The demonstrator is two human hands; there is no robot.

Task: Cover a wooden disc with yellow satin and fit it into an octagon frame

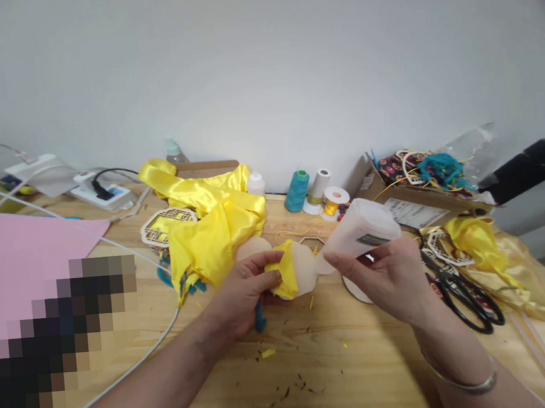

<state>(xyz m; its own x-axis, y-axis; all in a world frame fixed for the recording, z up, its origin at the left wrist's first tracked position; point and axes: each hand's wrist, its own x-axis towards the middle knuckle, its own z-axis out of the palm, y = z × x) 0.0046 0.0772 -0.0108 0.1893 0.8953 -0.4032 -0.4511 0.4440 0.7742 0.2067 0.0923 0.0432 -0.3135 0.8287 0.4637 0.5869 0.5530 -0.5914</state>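
Note:
My left hand point(255, 285) pinches a pale, rounded flat piece point(306, 267) that has yellow satin fabric point(287, 272) folded over its left part. A teal tassel end point(260, 318) hangs below those fingers. In my right hand point(389, 276) is a translucent white squeeze bottle point(363, 222), tilted with its narrow end down and to the left. That tip lies at the right edge of the pale piece; whether it touches cannot be made out. Another pale rounded piece point(250, 250) lies just behind my left hand.
Crumpled yellow satin point(218, 233) and a wooden lattice frame point(168, 228) lie at left. Teal thread point(296, 191), a white spool point(318, 191) and a yellow wire spool point(334, 202) stand by the wall. Black scissors point(466, 295) and a cardboard box point(419, 208) are at right. A white cable point(138, 359) crosses the left.

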